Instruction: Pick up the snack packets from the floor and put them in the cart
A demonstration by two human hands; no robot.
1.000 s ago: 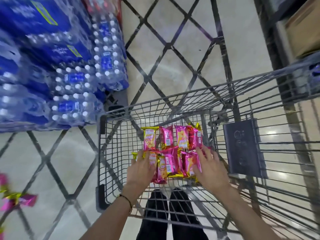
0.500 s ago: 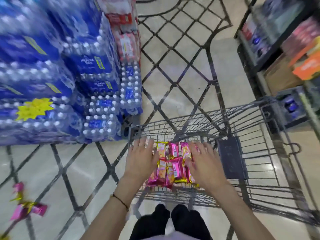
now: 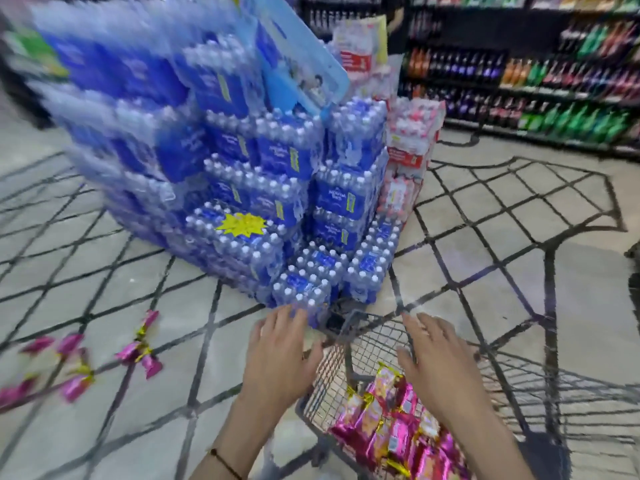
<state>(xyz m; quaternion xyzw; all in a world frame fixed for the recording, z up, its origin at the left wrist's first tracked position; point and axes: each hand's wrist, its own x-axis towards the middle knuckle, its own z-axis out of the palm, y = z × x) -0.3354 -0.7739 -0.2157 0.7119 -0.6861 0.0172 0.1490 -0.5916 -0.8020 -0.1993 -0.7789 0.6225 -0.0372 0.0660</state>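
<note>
Several pink and gold snack packets (image 3: 388, 424) lie packed together in the grey wire cart (image 3: 363, 327) at the lower right. My left hand (image 3: 280, 355) hovers open over the cart's left rim, fingers spread, holding nothing. Above the packets in the cart, my right hand (image 3: 436, 365) is also open and empty. More pink snack packets (image 3: 138, 351) are scattered on the floor at the far left, with a further cluster (image 3: 72, 382) nearer the left edge. The view is blurred.
A tall stack of shrink-wrapped water bottle packs (image 3: 249, 188) stands on the floor just beyond the cart. Pink-labelled bottle packs (image 3: 408, 143) sit beside it. Shelves of soft drink bottles (image 3: 554, 74) line the back right. The pale floor carries a black lattice pattern.
Both hands have lifted off the packets in the cart and are empty. The view has swung up and left, bringing the floor packets and shelves into sight.
</note>
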